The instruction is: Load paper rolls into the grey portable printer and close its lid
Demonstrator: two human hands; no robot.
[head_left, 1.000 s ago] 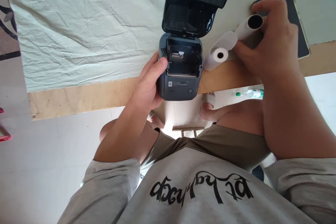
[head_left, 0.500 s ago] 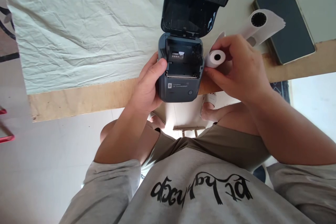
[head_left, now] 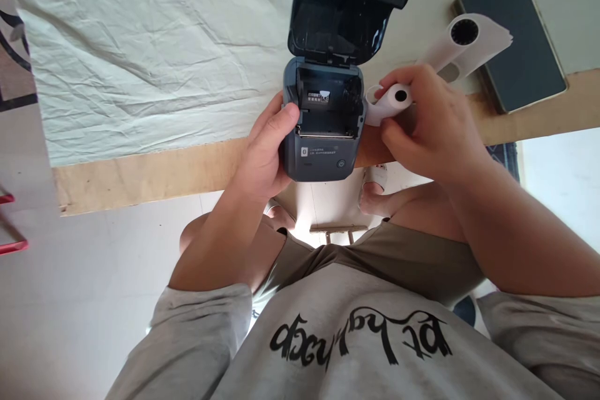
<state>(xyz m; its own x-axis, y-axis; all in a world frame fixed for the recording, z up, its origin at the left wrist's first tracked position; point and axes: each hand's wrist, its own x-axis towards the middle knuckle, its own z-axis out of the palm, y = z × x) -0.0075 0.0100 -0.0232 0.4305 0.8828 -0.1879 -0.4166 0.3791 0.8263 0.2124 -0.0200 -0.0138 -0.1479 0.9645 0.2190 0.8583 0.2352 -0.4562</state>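
A small dark grey printer [head_left: 323, 150] sits at the table's near edge with its lid [head_left: 347, 6] swung up and its paper bay empty. My left hand [head_left: 265, 153] grips the printer's left side, thumb on the bay's rim. My right hand [head_left: 429, 128] holds a white paper roll [head_left: 389, 103] just right of the printer, its hollow core facing me and a loose paper end curling toward the bay.
An emptier roll core with a loose paper tail [head_left: 464, 40] lies at the back right, partly on a dark phone [head_left: 520, 44]. A wrinkled white cloth [head_left: 140, 44] covers the wooden table [head_left: 140, 172]. My knees and the floor lie below the edge.
My right hand let go of the nearly empty core by the phone, moved left and picked up the full paper roll, lifting and turning it beside the printer. My left hand stayed put.
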